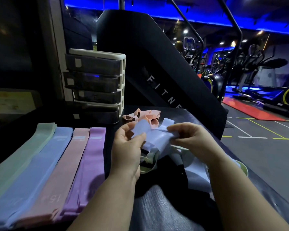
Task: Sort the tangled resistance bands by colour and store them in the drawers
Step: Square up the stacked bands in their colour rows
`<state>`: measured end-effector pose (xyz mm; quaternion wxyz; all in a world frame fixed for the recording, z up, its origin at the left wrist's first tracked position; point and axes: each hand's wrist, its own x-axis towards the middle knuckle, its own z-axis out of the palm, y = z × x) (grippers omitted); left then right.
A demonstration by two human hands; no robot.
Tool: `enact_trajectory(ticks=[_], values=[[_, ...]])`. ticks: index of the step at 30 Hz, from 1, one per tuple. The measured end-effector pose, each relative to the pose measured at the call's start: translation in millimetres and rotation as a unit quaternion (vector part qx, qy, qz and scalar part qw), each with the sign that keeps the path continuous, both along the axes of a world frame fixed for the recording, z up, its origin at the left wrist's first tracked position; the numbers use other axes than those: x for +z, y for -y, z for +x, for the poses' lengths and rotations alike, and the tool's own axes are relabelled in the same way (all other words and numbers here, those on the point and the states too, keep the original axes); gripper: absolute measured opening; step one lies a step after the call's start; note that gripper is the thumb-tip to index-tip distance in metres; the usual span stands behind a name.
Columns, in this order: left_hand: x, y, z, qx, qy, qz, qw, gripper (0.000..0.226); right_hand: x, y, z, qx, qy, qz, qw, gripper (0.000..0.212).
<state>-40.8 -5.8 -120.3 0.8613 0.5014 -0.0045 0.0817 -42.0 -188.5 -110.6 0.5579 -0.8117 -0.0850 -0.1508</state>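
1. Pale blue band (pixel 154 135): held up between both hands, spanning the gap between the fingertips.
2. Left hand (pixel 128 147): thumb and fingers curled, pinching the band's left fold.
3. Right hand (pixel 190 137): fingers curled, pinching its right edge.
4. Tangle (pixel 150 162) of pale green and blue bands: directly under the fingers.
5. Peach bands (pixel 143 116): just beyond the fingertips.
6. Sorted strips, flat, left of the left fingers: green (pixel 23 155), blue (pixel 40 160), pink (pixel 62 164), purple (pixel 88 164).
7. Drawer unit (pixel 97 84): beyond those, well apart from the fingers.
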Motion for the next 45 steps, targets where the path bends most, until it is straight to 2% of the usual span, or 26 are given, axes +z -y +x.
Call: enact_trajectory(ticks=[6, 9, 12, 15, 17, 20, 22, 23, 26, 28, 30, 31, 33, 36, 38, 41, 43, 45], values=[[7.1, -1.9, -1.1, 0.012, 0.010, -0.071, 0.997, 0.036, 8.1, 4.6, -4.4, -0.090, 0.099, 0.106, 0.985, 0.020], [6.6, -5.3, 1.3, 0.006, -0.035, -0.048, 0.998, 0.038, 10.6, 9.2, -5.3, -0.134, 0.124, 0.156, 0.971, 0.011], [6.3, -6.4, -2.7, -0.021, -0.087, 0.076, 0.993, 0.034, 8.8, 11.1, -2.1, -0.159, 0.107, 0.148, 0.970, 0.009], [5.7, -4.2, -7.5, -0.067, -0.104, 0.214, 0.969, 0.019, 4.2, 8.9, 2.9, -0.173, 0.087, 0.124, 0.973, 0.012], [0.2, -3.2, -6.1, -0.089, -0.092, 0.350, 0.928, 0.020, 2.4, 6.9, 4.4, -0.174, 0.085, 0.103, 0.976, 0.008], [-9.4, -0.2, -6.1, -0.082, -0.076, 0.539, 0.835, 0.046, 2.2, 3.6, 2.8, -0.151, 0.089, 0.088, 0.981, 0.005], [-11.0, 1.2, -10.0, -0.017, -0.047, 0.602, 0.797, 0.047, 4.1, 0.1, 1.2, -0.120, 0.089, 0.089, 0.985, 0.004], [-10.4, 0.2, -11.5, 0.019, -0.033, 0.613, 0.790, 0.046, 4.8, -2.4, 0.3, -0.100, 0.090, 0.088, 0.987, 0.005], [-9.8, -2.2, -9.4, 0.093, 0.060, 0.599, 0.793, 0.059, 6.9, -11.9, -3.0, -0.041, 0.098, 0.074, 0.992, 0.010], [-10.0, -0.2, -4.9, 0.063, 0.125, 0.548, 0.825, 0.066, 5.9, -17.5, -4.0, -0.009, 0.103, 0.059, 0.993, 0.012], [-9.1, 3.1, -2.5, -0.009, 0.122, 0.459, 0.880, 0.053, 6.5, -23.3, -5.3, 0.015, 0.100, 0.064, 0.993, 0.014], [-10.1, 4.2, -0.5, -0.022, 0.115, 0.433, 0.894, 0.040, 6.0, -24.8, -5.1, 0.018, 0.101, 0.065, 0.993, 0.014], [-10.0, 3.9, 2.8, -0.007, 0.106, 0.420, 0.901, 0.021, 5.9, -26.4, -4.7, 0.014, 0.097, 0.076, 0.992, 0.012], [-8.3, 1.2, 4.4, 0.025, 0.111, 0.364, 0.924, 0.016, 3.1, -21.2, -0.3, -0.005, 0.060, 0.088, 0.994, 0.009], [-6.6, -1.2, 5.2, 0.064, 0.107, 0.329, 0.936, 0.012, -2.0, -16.8, 5.0, -0.040, 0.023, 0.034, 0.998, 0.009], [-6.6, -4.9, 7.9, 0.101, 0.090, 0.275, 0.952, 0.013, -10.1, -14.0, 8.6, -0.079, -0.032, -0.133, 0.987, 0.006], [-8.0, -6.7, 11.3, 0.110, 0.073, 0.244, 0.961, 0.017, -13.0, -17.6, 5.1, -0.055, -0.074, -0.228, 0.969, 0.018], [-9.3, -7.8, 14.1, 0.119, 0.064, 0.234, 0.963, 0.018, -12.5, -19.8, 1.6, -0.027, -0.107, -0.272, 0.956, 0.026]])
